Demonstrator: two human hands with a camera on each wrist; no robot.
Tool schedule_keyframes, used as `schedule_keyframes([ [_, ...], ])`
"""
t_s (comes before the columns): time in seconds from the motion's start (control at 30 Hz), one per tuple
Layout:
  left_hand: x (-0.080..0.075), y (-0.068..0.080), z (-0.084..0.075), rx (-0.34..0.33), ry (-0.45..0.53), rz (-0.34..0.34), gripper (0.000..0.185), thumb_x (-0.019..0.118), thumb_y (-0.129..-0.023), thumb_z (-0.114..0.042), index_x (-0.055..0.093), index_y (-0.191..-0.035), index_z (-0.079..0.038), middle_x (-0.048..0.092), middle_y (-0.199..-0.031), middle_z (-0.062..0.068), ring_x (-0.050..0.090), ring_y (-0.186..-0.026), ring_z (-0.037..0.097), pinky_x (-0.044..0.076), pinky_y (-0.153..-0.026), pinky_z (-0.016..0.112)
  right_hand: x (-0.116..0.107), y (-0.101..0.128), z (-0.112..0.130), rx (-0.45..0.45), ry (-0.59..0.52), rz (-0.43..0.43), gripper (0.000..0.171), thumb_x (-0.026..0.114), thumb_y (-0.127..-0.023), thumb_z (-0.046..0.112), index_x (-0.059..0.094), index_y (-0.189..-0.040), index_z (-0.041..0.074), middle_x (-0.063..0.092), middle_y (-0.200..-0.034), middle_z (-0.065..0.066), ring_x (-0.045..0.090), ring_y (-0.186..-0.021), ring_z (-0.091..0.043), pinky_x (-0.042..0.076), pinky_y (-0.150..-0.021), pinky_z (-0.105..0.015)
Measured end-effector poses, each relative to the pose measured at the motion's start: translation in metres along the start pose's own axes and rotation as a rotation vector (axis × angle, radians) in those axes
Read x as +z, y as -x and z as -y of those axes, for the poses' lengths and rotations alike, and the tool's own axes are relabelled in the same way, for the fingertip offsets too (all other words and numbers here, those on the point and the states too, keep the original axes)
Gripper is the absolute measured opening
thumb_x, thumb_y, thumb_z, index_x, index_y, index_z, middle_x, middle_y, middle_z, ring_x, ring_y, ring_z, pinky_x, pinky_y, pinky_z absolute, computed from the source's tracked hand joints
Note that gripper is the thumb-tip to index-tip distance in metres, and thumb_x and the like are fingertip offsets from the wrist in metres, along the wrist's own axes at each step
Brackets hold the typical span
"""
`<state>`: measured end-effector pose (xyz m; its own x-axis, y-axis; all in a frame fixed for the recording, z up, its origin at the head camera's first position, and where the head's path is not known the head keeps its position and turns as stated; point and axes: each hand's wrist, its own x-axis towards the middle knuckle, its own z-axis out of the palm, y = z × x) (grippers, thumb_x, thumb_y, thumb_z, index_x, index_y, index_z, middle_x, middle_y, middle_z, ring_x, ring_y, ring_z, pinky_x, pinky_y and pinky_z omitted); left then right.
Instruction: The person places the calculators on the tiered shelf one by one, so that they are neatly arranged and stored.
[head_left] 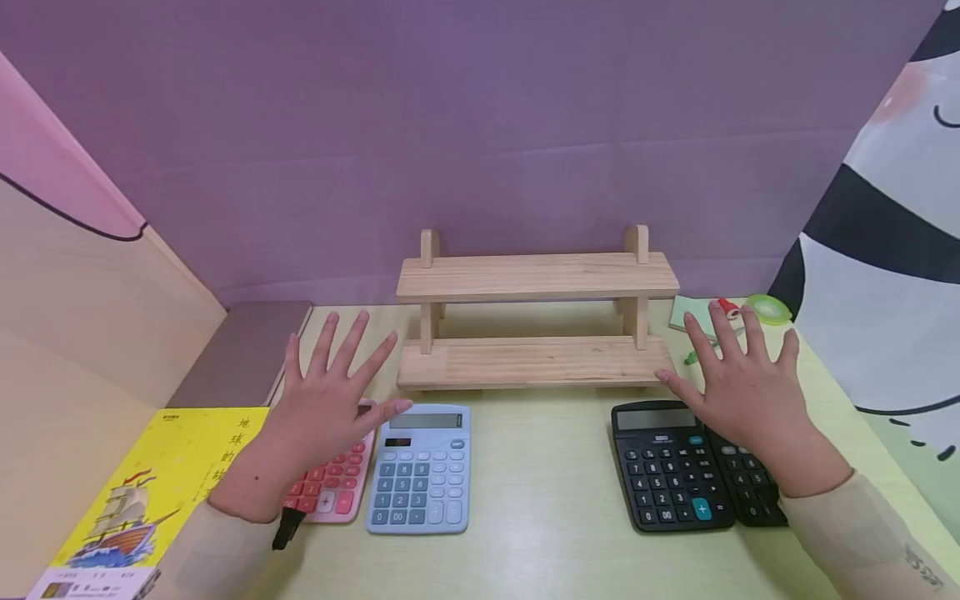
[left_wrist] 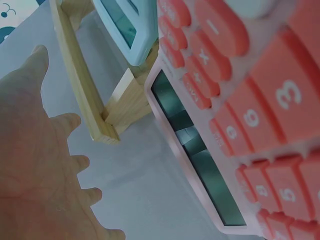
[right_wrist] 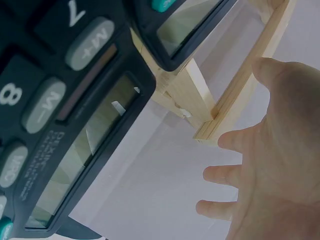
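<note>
We hover our left hand (head_left: 330, 408) with fingers spread over the pink calculator (head_left: 333, 483), and our right hand (head_left: 738, 392), also spread, over two black calculators (head_left: 667, 475). These look light, rigid and smooth; we'd grip the side edges. Only the wrist views show the displays close up.

A purple wall (head_left: 480, 125) backs the pale yellow-green desk (head_left: 540, 533), with a wooden side panel (head_left: 75, 333) at left.

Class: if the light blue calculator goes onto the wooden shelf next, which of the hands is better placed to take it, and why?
Probably the left hand: it hovers open over the pink calculator, its thumb right beside the light blue calculator. The right hand hovers open above the black calculators, farther away.
</note>
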<state>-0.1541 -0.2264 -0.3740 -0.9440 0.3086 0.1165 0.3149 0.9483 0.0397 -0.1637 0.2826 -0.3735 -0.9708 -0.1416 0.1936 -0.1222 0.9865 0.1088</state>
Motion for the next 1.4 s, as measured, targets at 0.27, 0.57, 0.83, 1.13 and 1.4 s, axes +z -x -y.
schedule_keyframes([
  [0.27,0.001,0.000,0.001,0.008,-0.016,-0.001,0.094,0.053,-0.097,-0.077,0.013,-0.172,-0.038,-0.005,-0.183,0.007,-0.008,-0.168,0.047,-0.008,-0.124,0.084,0.000,0.002,-0.002,0.011,-0.010,0.014,0.094,0.048,-0.101,0.073,0.025,-0.169,0.012,0.018,-0.175,-0.027,0.009,-0.161,-0.055,0.005,-0.119,-0.090],
  [0.57,0.003,0.003,0.002,-0.013,0.003,0.026,0.093,0.051,-0.097,-0.078,0.015,-0.172,-0.037,-0.008,-0.183,0.007,-0.012,-0.168,0.046,-0.010,-0.123,0.084,0.003,0.004,-0.003,0.025,-0.020,0.019,0.095,0.049,-0.101,0.074,0.026,-0.169,0.012,0.017,-0.176,-0.026,0.008,-0.160,-0.056,0.005,-0.118,-0.090],
  [0.83,-0.001,-0.001,0.000,-0.023,0.161,0.106,0.096,0.051,-0.098,-0.078,0.009,-0.173,-0.034,-0.012,-0.183,0.008,-0.014,-0.167,0.047,-0.004,-0.121,0.087,0.001,0.006,-0.005,0.035,-0.019,0.012,0.094,0.048,-0.101,0.073,0.027,-0.169,0.011,0.018,-0.176,-0.024,0.009,-0.159,-0.055,0.007,-0.117,-0.090],
  [1.13,0.000,-0.039,-0.001,-0.095,0.502,0.259,0.107,0.064,-0.100,-0.065,0.002,-0.174,-0.017,0.003,-0.182,0.016,0.012,-0.167,0.047,0.030,-0.125,0.073,-0.013,0.015,-0.011,0.038,-0.100,-0.008,0.085,0.050,-0.105,0.064,0.028,-0.168,0.011,0.026,-0.172,-0.026,0.023,-0.153,-0.056,0.020,-0.111,-0.087],
  [1.4,0.015,-0.073,0.000,-0.244,0.595,0.344,0.091,0.063,-0.108,-0.039,0.008,-0.173,-0.009,0.040,-0.169,0.023,0.067,-0.130,0.038,0.051,-0.113,0.062,-0.022,0.028,-0.029,0.025,-0.266,0.036,0.079,0.049,-0.109,0.058,0.036,-0.163,0.001,0.041,-0.160,-0.034,0.041,-0.139,-0.061,0.035,-0.104,-0.084],
])
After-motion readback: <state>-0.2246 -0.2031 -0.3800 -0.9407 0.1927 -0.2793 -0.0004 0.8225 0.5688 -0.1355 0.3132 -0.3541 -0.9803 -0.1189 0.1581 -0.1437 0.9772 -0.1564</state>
